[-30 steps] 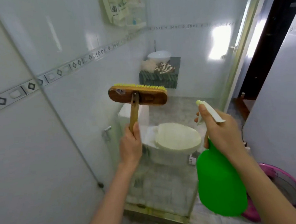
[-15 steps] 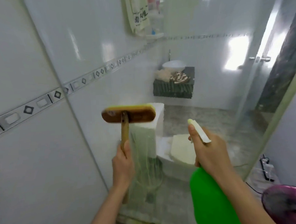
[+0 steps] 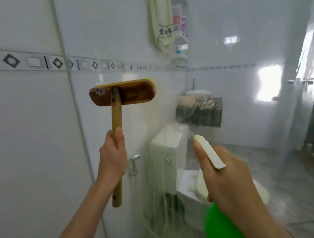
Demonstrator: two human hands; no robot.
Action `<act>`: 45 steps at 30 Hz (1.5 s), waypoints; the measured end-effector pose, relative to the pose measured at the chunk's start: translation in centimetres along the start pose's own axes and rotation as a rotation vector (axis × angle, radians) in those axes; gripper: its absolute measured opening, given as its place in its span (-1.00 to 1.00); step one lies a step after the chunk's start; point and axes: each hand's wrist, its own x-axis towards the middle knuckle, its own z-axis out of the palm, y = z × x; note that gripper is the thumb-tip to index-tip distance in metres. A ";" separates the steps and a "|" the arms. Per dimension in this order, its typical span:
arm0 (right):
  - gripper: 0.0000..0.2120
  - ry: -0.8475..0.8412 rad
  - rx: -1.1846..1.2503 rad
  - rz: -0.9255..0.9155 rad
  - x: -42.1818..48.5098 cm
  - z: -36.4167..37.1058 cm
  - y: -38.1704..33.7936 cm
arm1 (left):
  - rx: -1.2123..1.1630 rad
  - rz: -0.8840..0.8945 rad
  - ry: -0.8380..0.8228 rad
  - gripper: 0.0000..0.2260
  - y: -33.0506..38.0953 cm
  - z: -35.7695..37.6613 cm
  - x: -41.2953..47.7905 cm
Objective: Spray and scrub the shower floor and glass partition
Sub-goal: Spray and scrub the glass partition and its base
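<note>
Moving the brush (image 3: 122, 93) higher up the glass partition (image 3: 142, 138), we are scrubbing, left hand (image 3: 113, 157) gripping its handle, right hand (image 3: 226, 179) clutching the spray bottle (image 3: 222, 225) nearby; next probably needs firm downward strokes.

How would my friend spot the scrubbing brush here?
Look at the white tiled wall with its diamond strip. Just below that strip, the left hand holds up a wooden stick topped by the brush. It is the only brown wooden thing, with yellow bristles peeking behind.
</note>
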 end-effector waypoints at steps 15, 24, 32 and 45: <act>-0.57 0.106 -0.003 -0.232 -9.4 11.6 13.9 | 0.035 0.160 0.023 -0.58 -11.1 4.4 -7.4; -0.50 0.143 -0.050 -0.161 -9.5 8.6 12.9 | 0.077 0.213 0.057 -0.55 -6.6 4.5 -5.8; -0.53 0.163 -0.071 -0.128 -10.5 7.9 12.8 | 0.093 0.137 -0.104 -0.59 -12.2 6.3 -14.5; -0.45 0.216 -0.088 -0.131 -10.6 4.7 12.1 | 0.011 0.148 0.054 -0.53 -5.5 5.5 -6.1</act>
